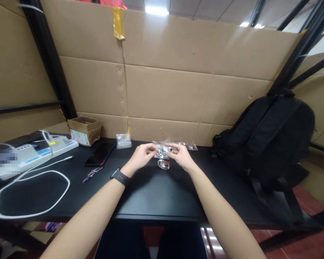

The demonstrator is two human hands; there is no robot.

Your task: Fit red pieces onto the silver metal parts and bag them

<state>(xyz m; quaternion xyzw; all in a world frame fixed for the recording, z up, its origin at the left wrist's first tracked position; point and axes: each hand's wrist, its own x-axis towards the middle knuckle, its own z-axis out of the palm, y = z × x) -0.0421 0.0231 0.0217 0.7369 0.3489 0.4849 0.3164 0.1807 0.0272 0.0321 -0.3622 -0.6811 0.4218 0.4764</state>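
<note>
Both hands meet over the middle of the black table. My left hand pinches the left side of a small clear plastic bag. On its right side, my right hand grips the same bag with thumb and fingers. Something shiny or dark shows through the plastic, too small to name. Just below the bag a small round metal dish lies on the table with a red piece in it. More clear plastic packets lie behind my hands, partly hidden by them.
At left are a power strip, white cable, keys, phone and small cardboard box. A stack of clear bags stands near the cardboard wall. A black backpack fills the right side.
</note>
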